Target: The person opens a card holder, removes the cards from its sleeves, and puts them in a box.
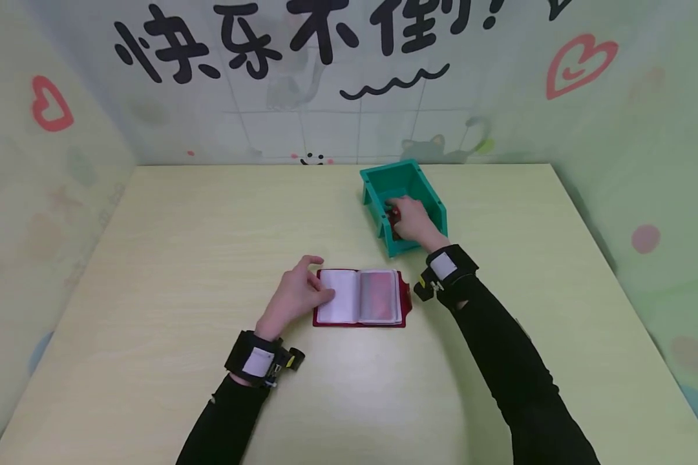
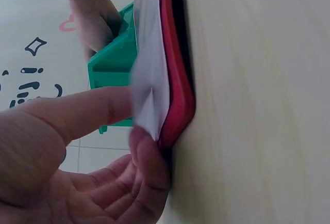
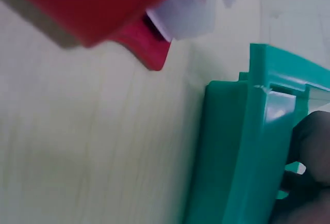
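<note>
A red card holder lies spread on the table with its clear plastic sleeves showing. My left hand holds its left edge. In the left wrist view the thumb lies on the pale page, and the fingers curl at the red cover's corner. My right hand reaches down into a green bin. Beside its fingertips is a small dark-red thing, partly hidden by the hand. I cannot tell whether the fingers grip it.
Just beyond the card holder, the bin stands toward the back of the pale wooden table. Its near wall rises close to the holder in the right wrist view. A printed backdrop encloses the back and both sides.
</note>
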Motion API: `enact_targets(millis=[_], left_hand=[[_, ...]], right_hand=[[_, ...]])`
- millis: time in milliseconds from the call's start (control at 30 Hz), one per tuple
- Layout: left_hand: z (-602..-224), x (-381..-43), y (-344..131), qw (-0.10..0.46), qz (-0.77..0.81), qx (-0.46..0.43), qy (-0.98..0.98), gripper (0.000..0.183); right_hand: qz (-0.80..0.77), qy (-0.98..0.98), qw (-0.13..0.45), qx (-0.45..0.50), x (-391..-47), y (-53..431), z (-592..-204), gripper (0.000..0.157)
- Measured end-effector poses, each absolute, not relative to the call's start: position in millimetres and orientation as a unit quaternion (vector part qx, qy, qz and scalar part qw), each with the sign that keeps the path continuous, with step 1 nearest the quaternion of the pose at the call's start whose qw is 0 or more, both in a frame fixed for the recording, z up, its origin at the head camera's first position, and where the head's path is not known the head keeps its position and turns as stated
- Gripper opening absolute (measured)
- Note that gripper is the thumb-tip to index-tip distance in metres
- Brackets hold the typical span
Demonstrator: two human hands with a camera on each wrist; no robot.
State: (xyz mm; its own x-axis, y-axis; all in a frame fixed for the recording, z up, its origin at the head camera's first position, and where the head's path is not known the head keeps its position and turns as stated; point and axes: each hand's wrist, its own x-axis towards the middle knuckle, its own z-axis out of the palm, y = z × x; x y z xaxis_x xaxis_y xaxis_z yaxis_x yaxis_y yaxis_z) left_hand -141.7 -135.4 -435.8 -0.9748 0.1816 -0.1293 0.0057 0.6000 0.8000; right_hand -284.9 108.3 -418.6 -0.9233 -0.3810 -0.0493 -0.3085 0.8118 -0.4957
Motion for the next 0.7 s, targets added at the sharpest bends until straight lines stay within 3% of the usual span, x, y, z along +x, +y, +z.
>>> enact_targets(millis=[100, 233, 333, 467, 567, 700], left_hand=[[-433, -138, -130, 0.053, 0.38, 0.077, 0.92, 0.06], [-429, -133, -120, 0.001, 0.317, 0.16, 0.935, 0.044], [-429, -130, -111, 0.013, 0.301, 0.246, 0.921, 0.04], [-430, -126, -100, 0.062, 0.292, 0.282, 0.912, 0.056], [-430, -124, -93, 0.058, 0.27, 0.273, 0.921, 0.076], [-429, -123, -88, 0.039, 0.258, 0.263, 0.929, 0.081]], right_hand=[[-0.282, 0.939, -0.008, -0.198, -267, 111, -419, 0.039], [-0.363, 0.901, -0.119, -0.205, -226, 113, -417, 0.024], [-0.424, 0.869, -0.14, -0.212, -194, 117, -420, 0.017], [-0.465, 0.857, -0.071, -0.208, -165, 125, -430, 0.016], [-0.465, 0.865, 0.012, -0.185, -155, 131, -438, 0.021], [-0.479, 0.857, 0.088, -0.169, -155, 138, -444, 0.032]])
